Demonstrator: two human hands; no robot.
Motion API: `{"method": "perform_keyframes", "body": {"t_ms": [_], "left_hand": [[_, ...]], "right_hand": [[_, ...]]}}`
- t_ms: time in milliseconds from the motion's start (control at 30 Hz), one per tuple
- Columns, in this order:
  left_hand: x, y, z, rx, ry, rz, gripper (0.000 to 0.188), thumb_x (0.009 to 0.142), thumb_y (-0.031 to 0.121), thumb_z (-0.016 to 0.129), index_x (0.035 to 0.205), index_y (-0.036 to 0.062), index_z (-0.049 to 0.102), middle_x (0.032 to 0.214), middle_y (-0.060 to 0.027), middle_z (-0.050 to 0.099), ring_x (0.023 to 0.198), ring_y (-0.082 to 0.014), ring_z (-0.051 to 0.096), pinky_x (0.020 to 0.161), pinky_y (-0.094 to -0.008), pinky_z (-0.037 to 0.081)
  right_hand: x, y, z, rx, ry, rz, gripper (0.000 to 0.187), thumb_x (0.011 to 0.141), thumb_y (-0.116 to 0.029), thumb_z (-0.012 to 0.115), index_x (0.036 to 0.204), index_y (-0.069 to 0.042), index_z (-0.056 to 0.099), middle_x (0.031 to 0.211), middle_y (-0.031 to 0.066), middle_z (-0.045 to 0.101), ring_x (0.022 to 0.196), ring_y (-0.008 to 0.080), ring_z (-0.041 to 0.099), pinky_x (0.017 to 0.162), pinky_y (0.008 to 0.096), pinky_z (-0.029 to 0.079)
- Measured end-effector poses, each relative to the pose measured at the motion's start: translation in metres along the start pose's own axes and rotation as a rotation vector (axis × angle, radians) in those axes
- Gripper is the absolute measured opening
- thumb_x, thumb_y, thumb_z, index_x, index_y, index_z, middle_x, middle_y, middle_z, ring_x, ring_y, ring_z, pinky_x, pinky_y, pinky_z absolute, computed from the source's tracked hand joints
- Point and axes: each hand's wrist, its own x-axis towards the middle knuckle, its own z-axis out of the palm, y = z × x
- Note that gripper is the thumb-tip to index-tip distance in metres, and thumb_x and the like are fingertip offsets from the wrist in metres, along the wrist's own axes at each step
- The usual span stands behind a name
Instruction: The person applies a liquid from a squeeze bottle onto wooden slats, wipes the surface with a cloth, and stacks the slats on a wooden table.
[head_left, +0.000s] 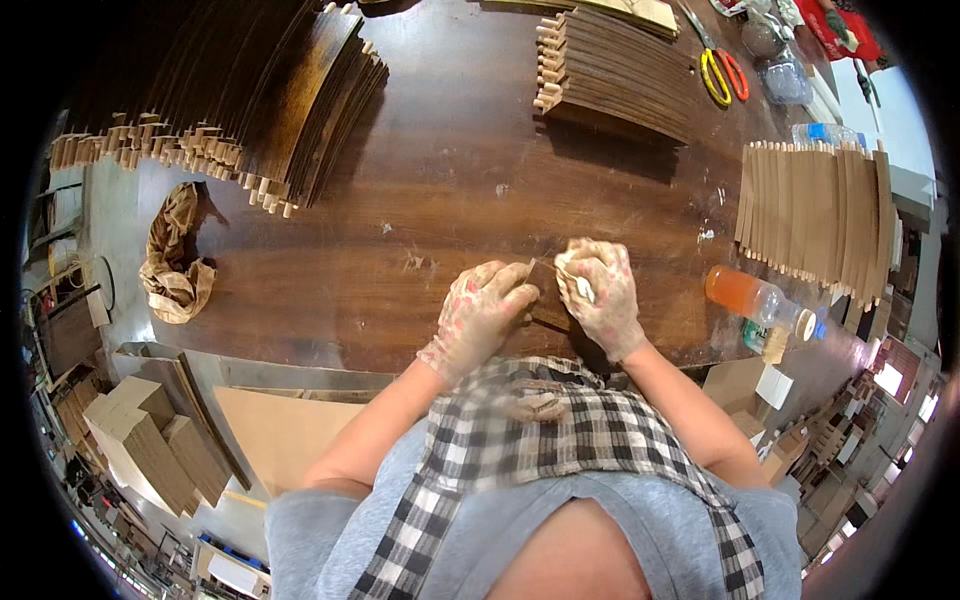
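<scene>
A small white object (584, 290) sits in the curled right hand (601, 302), to the left of the orange-filled bottle (738, 291) and about level with it on the tabletop (440, 190). A thin sliver (549, 263) sticks out from that grip, its long axis running leftward and slightly away from the person, so it points at the fingertips of the left hand (478, 312); the right hand is the nearer to it. The left hand, farther left of the bottle, has thumb and fingers pinched narrow on a small tan piece (532, 268). The two hands' tips face each other across a slight gap, and what the sliver and piece are exactly is too small to tell, so they may be parts of one thing.

The bottle lies on its side, capped end toward the right. Just beyond it stands a row of light brown slats (815, 212). Well beyond it and to its left is a stack of dark panels with pegged ends (625, 78), with yellow-and-red-handled scissors (716, 70) beside that stack. Far to the bottle's left lie crumpled brown paper (178, 255) and a larger dark panel stack (300, 120).
</scene>
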Motion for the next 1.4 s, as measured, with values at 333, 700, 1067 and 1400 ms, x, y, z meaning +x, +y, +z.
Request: {"method": "perform_keyframes", "body": {"t_ms": [333,700,1067,1400], "left_hand": [[0.001,0.001,0.003,0.037,0.048,0.027,0.033,0.071,0.016,0.083,0.101,0.0124,0.068,0.119,-0.0084,0.065,0.112,-0.0327,0.061,0.094,-0.0474,0.050],[0.005,0.002,0.002,0.055,0.061,0.080,0.033,0.071,0.015,0.083,0.101,0.0130,0.069,0.119,-0.0066,0.067,0.108,-0.0336,0.062,0.093,-0.0483,0.049],[0.002,0.001,0.001,0.037,0.022,0.054,0.034,0.072,0.016,0.082,0.104,0.0124,0.070,0.124,-0.0077,0.066,0.114,-0.0349,0.059,0.098,-0.0495,0.046],[0.003,0.000,0.002,0.004,0.049,0.072,0.033,0.072,0.017,0.082,0.102,0.0121,0.069,0.118,-0.0090,0.066,0.109,-0.0347,0.061,0.094,-0.0487,0.048]], "right_hand": [[0.025,-0.021,0.027,0.052,0.109,0.009,0.018,0.081,-0.017,0.073,0.098,-0.013,0.070,0.115,0.0081,0.065,0.107,0.0311,0.057,0.092,0.0450,0.046],[-0.094,0.043,-0.067,-0.322,0.085,0.278,0.028,0.076,-0.018,0.078,0.103,-0.016,0.069,0.111,0.0106,0.066,0.110,0.0285,0.059,0.096,0.0451,0.045],[-0.046,0.001,0.001,-0.232,0.231,0.147,0.017,0.080,-0.020,0.071,0.096,-0.016,0.067,0.111,0.0076,0.064,0.104,0.0245,0.058,0.093,0.0421,0.047],[-0.065,0.008,-0.057,-0.127,0.213,0.290,0.014,0.082,-0.014,0.071,0.096,-0.013,0.070,0.104,0.0124,0.068,0.101,0.0309,0.062,0.090,0.0442,0.048]]}}
